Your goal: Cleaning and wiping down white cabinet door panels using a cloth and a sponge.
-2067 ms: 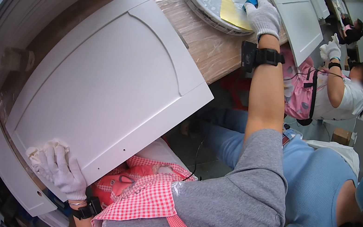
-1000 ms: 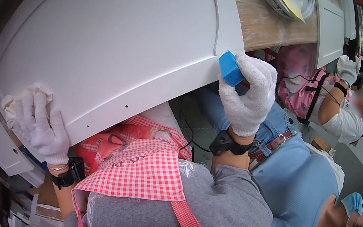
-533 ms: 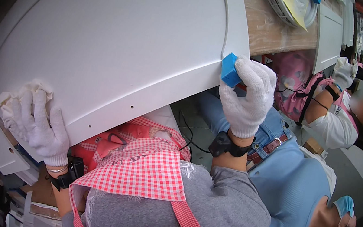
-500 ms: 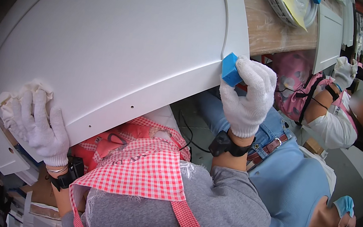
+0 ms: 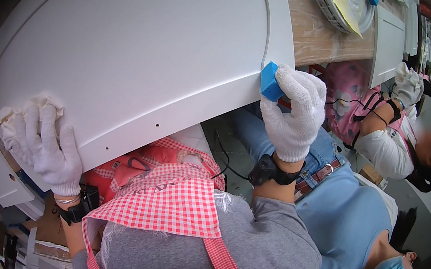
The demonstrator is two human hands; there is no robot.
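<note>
Two hands: both wore white knit gloves and worked on one large white cabinet door panel [image 5: 128, 49] that filled the upper left of the frame.
Left hand: the left hand [image 5: 49, 148], lower left, lay spread with fingers apart, pressing a crumpled white cloth [image 5: 18, 113] onto the panel's lower corner.
Right hand: the right hand [image 5: 293, 115], centre right, was closed around a small blue sanding block [image 5: 271, 81], pinching it against the panel's right-hand edge.
Panel: it was tilted, its lower edge hanging over the person's lap above a red checked apron [image 5: 172, 200]; small drilled holes showed near that edge.
Risk: judged from the grip, the panel seemed steadied by only one spread hand and a cloth, so a hard stroke of the block could push it sideways or let it slide down toward the lap.
Risk, surface: the block sat on a thin moulded edge; tilting it could round the corner or scuff the painted face.
Around: a wooden worktop [image 5: 320, 33] ran along the top right, carrying a round tray [image 5: 340, 11] with a yellow sheet.
In the way: a seated person in a light blue top [image 5: 349, 210] was close beside the right elbow, leaving little room to swing; another gloved co-worker [image 5: 398, 145] sat farther right.
</note>
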